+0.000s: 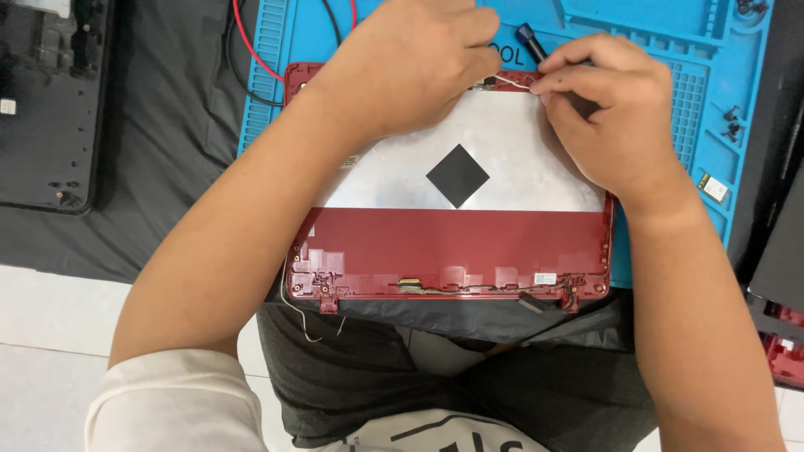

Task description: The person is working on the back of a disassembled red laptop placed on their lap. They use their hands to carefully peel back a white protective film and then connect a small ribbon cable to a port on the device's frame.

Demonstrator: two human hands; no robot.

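A red laptop lid shell (452, 243) is lying inside-up across a blue silicone work mat (670, 50), its near edge hanging over the person's lap, with a silver foil sheet (502, 159) covering its upper half and a black diamond-shaped patch (457, 175) sitting in the middle of that sheet. The left hand (410, 67) is resting over the far edge of the shell with fingers curled together, pressing down near a small connector; whether it is gripping anything cannot be told. The right hand (611, 109) is pinching a thin white wire (515, 82) between thumb and forefinger just at the shell's top rim, with the handle of a dark blue-tipped tool (529, 40) poking out beside it. The mat is lying on a dark grey cloth (167, 142) spread over a pale tiled floor (50, 335). A black laptop base (50, 100) is sitting on the cloth at far left, red and black cables (251, 50) are curling over the mat's left edge, and small screws (733, 121) are lying in the mat's right-hand compartments beside a small circuit card (714, 187).
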